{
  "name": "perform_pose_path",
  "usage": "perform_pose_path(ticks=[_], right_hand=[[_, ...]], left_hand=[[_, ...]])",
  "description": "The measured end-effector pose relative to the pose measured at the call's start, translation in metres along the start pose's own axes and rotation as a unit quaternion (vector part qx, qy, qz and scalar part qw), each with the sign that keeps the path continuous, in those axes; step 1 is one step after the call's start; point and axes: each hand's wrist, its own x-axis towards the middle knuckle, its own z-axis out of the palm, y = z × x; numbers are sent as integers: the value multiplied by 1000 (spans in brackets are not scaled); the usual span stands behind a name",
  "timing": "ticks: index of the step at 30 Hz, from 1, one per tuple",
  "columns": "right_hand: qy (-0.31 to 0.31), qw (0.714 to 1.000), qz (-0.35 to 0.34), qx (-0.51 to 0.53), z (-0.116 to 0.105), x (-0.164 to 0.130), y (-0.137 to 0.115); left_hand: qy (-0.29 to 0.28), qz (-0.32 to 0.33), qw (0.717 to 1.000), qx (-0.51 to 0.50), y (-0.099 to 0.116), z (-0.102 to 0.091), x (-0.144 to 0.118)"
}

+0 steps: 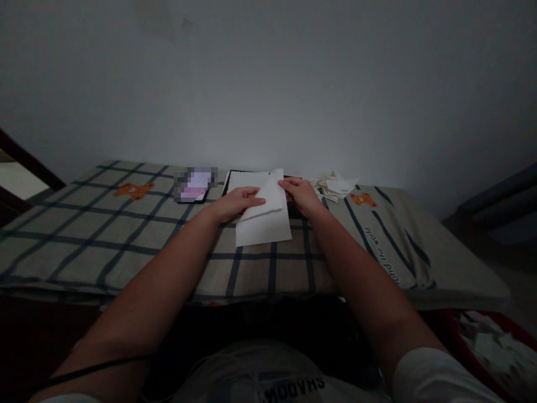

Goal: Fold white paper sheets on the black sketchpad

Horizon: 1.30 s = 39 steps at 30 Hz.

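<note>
A white sheet of paper (264, 232) is folded over on itself between my hands, held above the checked cloth. My left hand (237, 203) is closed on its left side, the thumb lying across the folded flap. At the upper right edge, my right hand (301, 193) pinches the paper between thumb and fingers. Behind the sheet lies a notebook (247, 179) with a dark edge and white pages, partly covered by the paper and my hands.
A phone (195, 187) with a blurred screen lies left of the notebook. Folded paper pieces (333, 186) are heaped to the right. The checked cloth (138, 229) covers the table against a wall (268, 84). A red container (448, 330) with paper pieces stands at lower right.
</note>
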Motion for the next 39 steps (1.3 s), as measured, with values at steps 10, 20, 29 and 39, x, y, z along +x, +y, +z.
perform_pose_path(ticks=[10,20,29,39], right_hand=[[-79,997,15,-15,-2,-2,0],[-78,986,-4,-149,2,-8,-4],[-92,984,-9,-151,1,-8,-4],[-87,988,18,-124,-1,-5,0]], left_hand=[[144,60,988,17,-5,-7,10],[183,85,978,59,-10,-11,15],[198,44,979,13,-11,-15,14],[199,41,979,1,-11,-16,14]])
